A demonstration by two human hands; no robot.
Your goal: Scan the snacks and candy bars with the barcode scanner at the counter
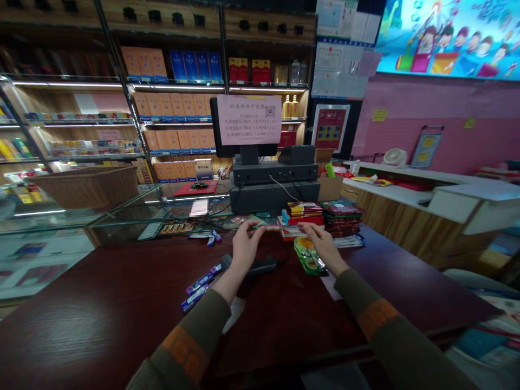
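Note:
Over the dark red table point(134, 319), my left hand point(245, 245) and my right hand point(324, 246) are raised, fingers pinched. Stretched between their fingertips is a thin, narrow packet point(274, 228), too blurred to read. A green snack packet point(307, 259) with a yellow picture lies beneath my right hand. Below my left hand rests a dark handheld scanner point(262, 266), partly hidden by the wrist. Purple-blue stick packets point(199, 290) lie left of my left forearm. Just beyond my hands stand red and yellow boxes point(304, 210) and a stack of dark red packets point(343, 218).
A monitor point(216, 127) with a pink paper sign point(249, 120) stands on a dark till point(274, 192) at the back. Left of it are a glass counter point(125, 214) and a wicker basket point(87, 187). A wood-fronted counter point(410, 222) stands at right.

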